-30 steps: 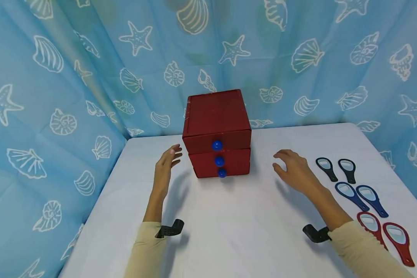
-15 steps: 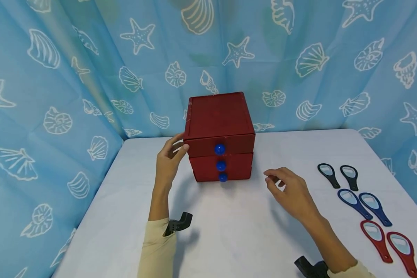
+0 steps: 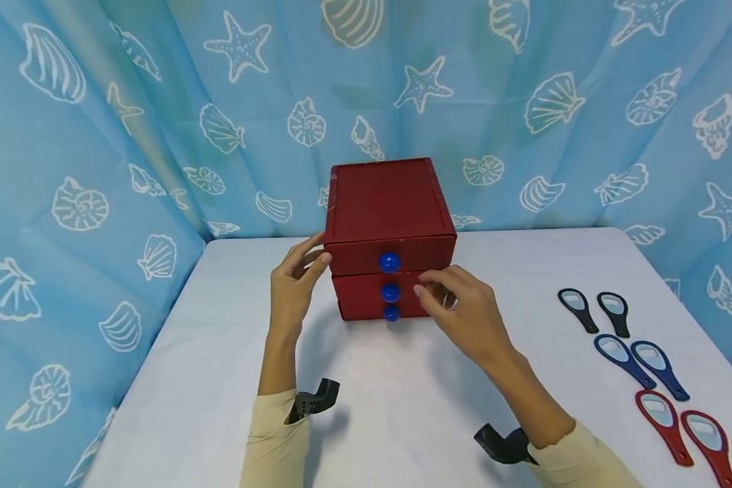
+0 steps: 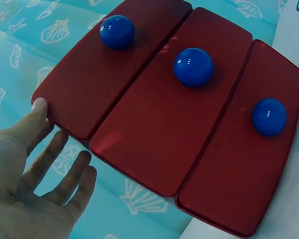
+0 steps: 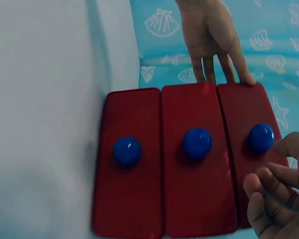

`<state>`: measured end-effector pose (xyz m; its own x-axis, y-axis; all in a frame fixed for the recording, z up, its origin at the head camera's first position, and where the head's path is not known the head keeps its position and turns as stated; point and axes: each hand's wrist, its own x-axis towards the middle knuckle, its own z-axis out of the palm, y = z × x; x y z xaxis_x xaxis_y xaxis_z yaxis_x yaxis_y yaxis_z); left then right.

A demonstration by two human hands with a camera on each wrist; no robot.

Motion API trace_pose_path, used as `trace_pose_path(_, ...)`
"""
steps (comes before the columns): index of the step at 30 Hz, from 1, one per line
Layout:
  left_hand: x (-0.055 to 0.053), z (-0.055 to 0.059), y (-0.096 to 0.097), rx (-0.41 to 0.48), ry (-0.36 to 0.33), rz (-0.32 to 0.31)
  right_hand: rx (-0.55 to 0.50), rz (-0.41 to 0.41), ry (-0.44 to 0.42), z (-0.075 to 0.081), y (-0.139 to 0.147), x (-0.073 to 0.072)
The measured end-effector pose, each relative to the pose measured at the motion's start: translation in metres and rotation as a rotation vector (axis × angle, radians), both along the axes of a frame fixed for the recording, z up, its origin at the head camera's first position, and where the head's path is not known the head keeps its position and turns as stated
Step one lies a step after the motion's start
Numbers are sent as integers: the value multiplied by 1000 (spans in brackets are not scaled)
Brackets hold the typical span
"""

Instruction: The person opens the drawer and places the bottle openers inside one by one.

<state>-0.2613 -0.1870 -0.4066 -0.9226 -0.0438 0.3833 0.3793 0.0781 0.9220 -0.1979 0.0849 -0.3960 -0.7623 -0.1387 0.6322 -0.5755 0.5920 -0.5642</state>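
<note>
A dark red cabinet [image 3: 390, 203] with three drawers stands near the back of the white table. Each drawer front bears a round blue knob; the top knob [image 3: 389, 263] shows in all three views. My left hand [image 3: 293, 291] is at the cabinet's left front corner, its thumb touching the top drawer's edge and its fairly straight fingers alongside. In front of the cabinet's right part is my right hand [image 3: 463, 312], fingers loosely bent with nothing between them. The right wrist view shows the right thumb [image 5: 291, 145] close to the top knob [image 5: 261, 138], apparently apart from it.
On the table's right lie several magnifying glasses in pairs: black [image 3: 577, 310], blue [image 3: 623, 360] and red [image 3: 665, 425]. A blue curtain [image 3: 280, 135] with seashell and starfish prints hangs behind and to the left.
My left hand has moved right to touch the cabinet's corner. The right hand has come leftward to the front of the drawers, its fingers bending more. The drawers look unchanged.
</note>
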Motion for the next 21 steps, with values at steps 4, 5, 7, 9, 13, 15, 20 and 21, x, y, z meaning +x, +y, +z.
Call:
trace_pose_path(4, 8, 11, 2, 6, 4, -9, 14, -50, -14, 10, -19, -8)
trace_pose_path(5, 10, 13, 3, 3, 8, -8, 23, -66, -21, 11, -23, -9)
trace_pose_path(7, 15, 19, 4, -3, 17, -8, 43, -95, -35, 14, -29, -12)
trace_pose_path(9, 17, 23, 4, -12, 26, -5, 63, -118, -44, 17, -33, -13)
trace_pose_path(13, 16, 24, 6, -5, 28, -3, 98, -148, -46, 20, -37, -20)
trace_pose_path(15, 17, 25, 6, -1, 19, -1, 102, -153, -35, 21, -38, -22)
trace_pose_path(20, 19, 27, 8, 13, -28, 8, 68, -142, -20, 17, -41, -25)
trace_pose_path(21, 20, 27, 8, 18, -37, 8, 58, -139, -21, 16, -42, -25)
